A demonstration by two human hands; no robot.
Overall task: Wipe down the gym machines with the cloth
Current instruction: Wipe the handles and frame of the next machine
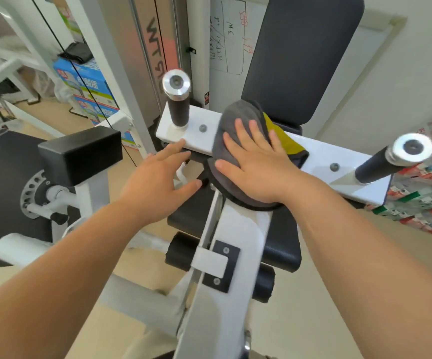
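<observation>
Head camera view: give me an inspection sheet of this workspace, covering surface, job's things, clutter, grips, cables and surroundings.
Surface: white crossbar of the machine, with the cloth draped over its middle.
Job's things: grey cloth with a yellow patch; black left handle and right handle stand at the crossbar's ends.
Clutter: blue cartons at left and wrapped bottle packs at right.
Grips: right hand lies flat on the cloth, fingers spread; left hand is open, fingertips at the crossbar's near edge, contact unclear.
Cables: thin black cable runs diagonally at left.
Surroundings: black back pad; whiteboard with writing.
</observation>
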